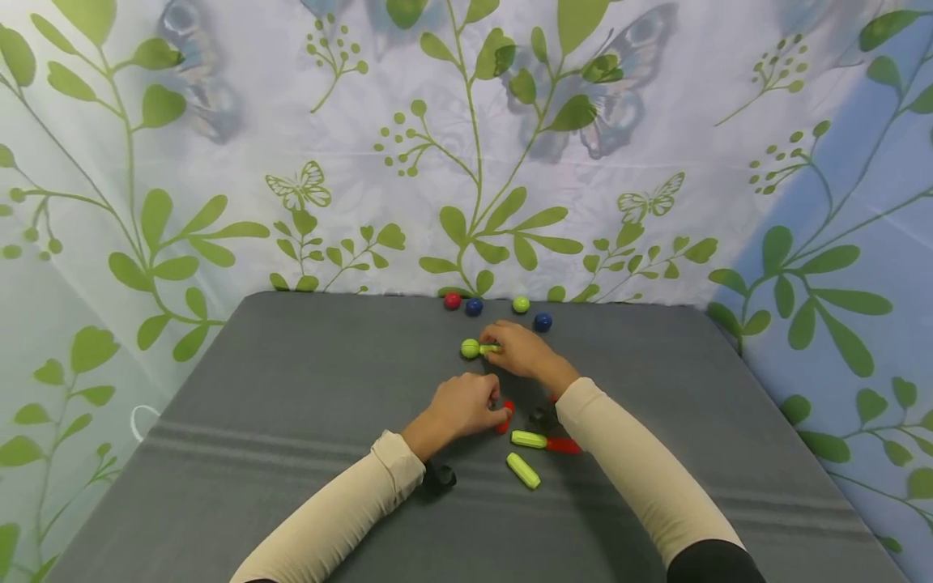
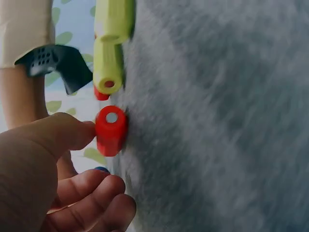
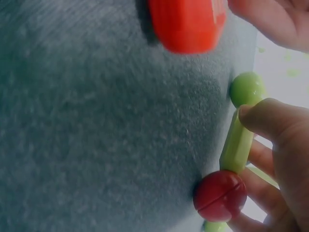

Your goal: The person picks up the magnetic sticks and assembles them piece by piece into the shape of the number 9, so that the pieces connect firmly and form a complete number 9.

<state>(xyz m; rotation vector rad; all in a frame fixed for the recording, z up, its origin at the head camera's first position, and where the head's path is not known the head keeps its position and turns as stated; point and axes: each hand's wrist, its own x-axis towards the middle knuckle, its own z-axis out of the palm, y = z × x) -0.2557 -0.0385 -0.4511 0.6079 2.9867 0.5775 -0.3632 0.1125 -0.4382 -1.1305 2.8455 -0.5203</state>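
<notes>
My right hand pinches a light green stick between thumb and fingers, low over the grey table. A green ball sits at one end of this stick, and a red ball appears at its other end in the right wrist view. My left hand is nearer to me, its fingers loosely bent. Its thumb touches the side of a short red stick with a silvery round spot on its end. In the left wrist view a gap shows between that stick and the visible fingertips.
Beside the right forearm lie a green stick and a red stick, end to end. Another green stick lies nearer. Along the back are a red ball, blue balls and a green ball, before a leaf-patterned curtain.
</notes>
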